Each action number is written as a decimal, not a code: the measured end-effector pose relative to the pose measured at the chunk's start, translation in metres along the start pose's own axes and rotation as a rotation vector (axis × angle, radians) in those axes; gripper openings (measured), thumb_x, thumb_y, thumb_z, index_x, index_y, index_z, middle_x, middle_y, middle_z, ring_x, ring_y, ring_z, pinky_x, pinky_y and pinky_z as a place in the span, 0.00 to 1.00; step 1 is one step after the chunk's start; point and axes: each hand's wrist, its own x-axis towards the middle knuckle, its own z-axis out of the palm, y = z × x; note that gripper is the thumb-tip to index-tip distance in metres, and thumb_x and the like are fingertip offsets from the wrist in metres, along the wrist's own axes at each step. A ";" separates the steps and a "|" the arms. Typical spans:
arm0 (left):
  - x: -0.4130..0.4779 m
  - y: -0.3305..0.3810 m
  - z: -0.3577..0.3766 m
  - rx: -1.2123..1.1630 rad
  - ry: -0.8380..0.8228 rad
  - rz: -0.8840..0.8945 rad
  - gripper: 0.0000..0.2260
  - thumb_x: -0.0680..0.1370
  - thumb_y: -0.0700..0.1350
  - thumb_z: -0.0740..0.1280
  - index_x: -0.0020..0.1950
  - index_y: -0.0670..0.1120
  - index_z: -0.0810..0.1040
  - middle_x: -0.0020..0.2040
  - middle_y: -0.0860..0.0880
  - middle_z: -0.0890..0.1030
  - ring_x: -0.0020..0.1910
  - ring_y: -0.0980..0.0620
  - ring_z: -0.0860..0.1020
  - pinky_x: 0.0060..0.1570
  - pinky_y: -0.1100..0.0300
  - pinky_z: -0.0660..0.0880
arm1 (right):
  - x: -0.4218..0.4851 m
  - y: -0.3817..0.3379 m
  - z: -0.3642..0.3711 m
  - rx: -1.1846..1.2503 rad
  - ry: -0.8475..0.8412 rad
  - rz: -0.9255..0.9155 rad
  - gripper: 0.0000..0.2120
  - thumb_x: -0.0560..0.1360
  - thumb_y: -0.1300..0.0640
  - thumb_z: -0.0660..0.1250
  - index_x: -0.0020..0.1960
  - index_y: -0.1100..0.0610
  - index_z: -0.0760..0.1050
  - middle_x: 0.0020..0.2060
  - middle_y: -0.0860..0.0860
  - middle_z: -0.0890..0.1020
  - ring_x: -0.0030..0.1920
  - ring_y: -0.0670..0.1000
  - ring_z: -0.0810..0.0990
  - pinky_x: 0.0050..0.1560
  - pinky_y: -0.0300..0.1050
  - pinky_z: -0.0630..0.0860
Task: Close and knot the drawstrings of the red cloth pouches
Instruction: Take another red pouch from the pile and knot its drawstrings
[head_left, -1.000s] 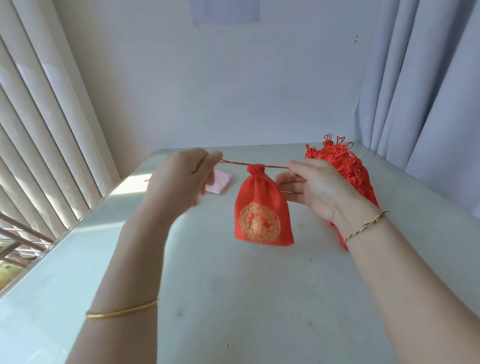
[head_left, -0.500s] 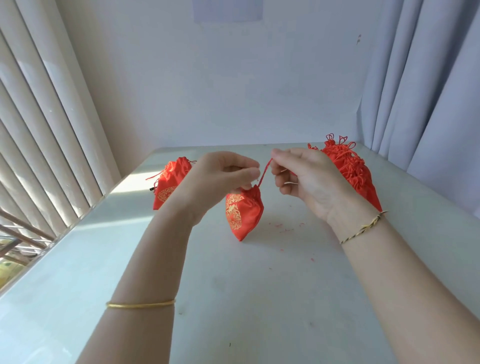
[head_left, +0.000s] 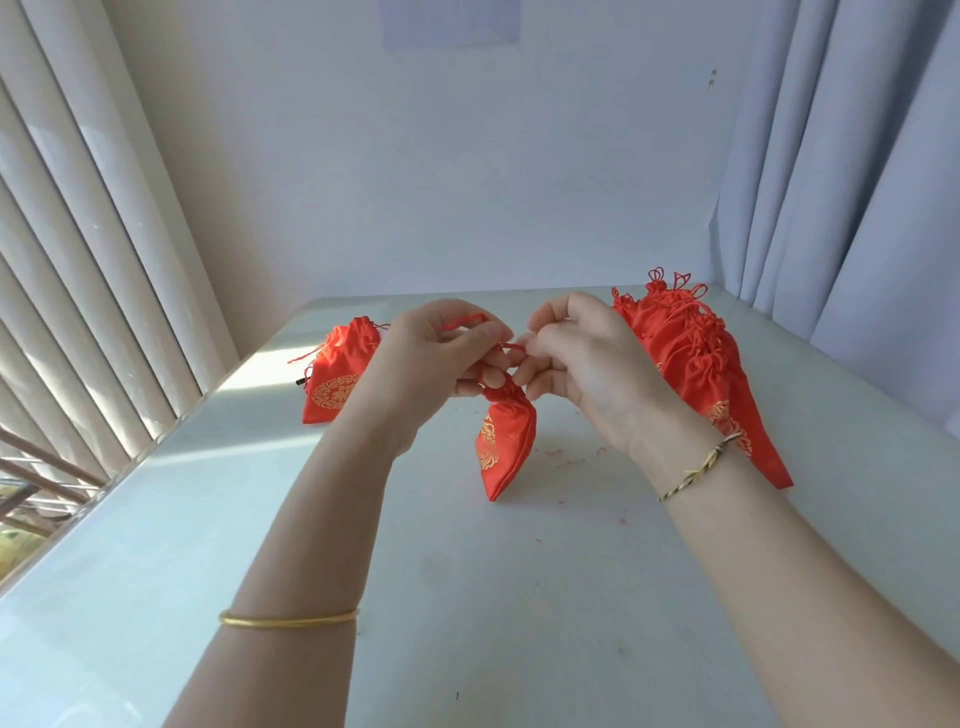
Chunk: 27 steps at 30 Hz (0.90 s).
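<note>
1. The left hand (head_left: 441, 358) is pinching the cord (head_left: 501, 347) between thumb and forefinger, with a red strand running over its curled fingers. The right hand (head_left: 592, 369) is pinching the cord just beside it, so both hands are grasping cord.
2. The pouch (head_left: 506, 441) is hanging from the cord just under the two hands, with its neck gathered shut. Its bottom corner is reaching the table (head_left: 519, 597), though I cannot tell whether it is touching.
3. Judging from the loop sitting between the fingertips, the hands are forming the first knot right above the neck.
4. Doing this well is probably meaning holding the neck bunched while the ends are crossing, so the gathers are not slackening.
5. The free end is needing to pass fully through the loop before either hand is pulling. How the strands are crossing is hidden behind the fingers.
6. An even, outward pull is likely seating the knot against the neck instead of partway up the cord.
7. Thin, slippery cord is likely working loose, so snugging it firmly is worthwhile.
8. The pile (head_left: 691, 364) is lying behind the right hand, and a lone pouch (head_left: 337, 379) is lying well apart on the left.
</note>
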 end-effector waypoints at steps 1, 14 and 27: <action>0.000 0.000 0.001 0.006 0.032 -0.004 0.05 0.78 0.39 0.64 0.44 0.42 0.79 0.31 0.49 0.80 0.28 0.56 0.78 0.31 0.67 0.75 | 0.000 0.002 0.000 -0.083 0.007 -0.052 0.07 0.72 0.70 0.62 0.45 0.60 0.68 0.32 0.55 0.76 0.28 0.49 0.75 0.29 0.40 0.71; 0.002 0.000 0.003 0.022 0.227 0.006 0.02 0.76 0.38 0.66 0.46 0.42 0.79 0.33 0.45 0.81 0.30 0.53 0.80 0.35 0.62 0.78 | 0.000 0.015 0.012 -0.802 0.115 -0.603 0.02 0.70 0.63 0.69 0.41 0.59 0.81 0.36 0.47 0.71 0.34 0.42 0.72 0.37 0.30 0.66; -0.006 0.016 0.004 0.596 0.228 0.263 0.12 0.71 0.38 0.67 0.39 0.57 0.79 0.55 0.55 0.72 0.59 0.55 0.68 0.50 0.64 0.64 | 0.003 0.010 0.005 0.102 0.122 0.159 0.09 0.72 0.66 0.67 0.34 0.63 0.74 0.26 0.52 0.71 0.22 0.44 0.64 0.22 0.34 0.60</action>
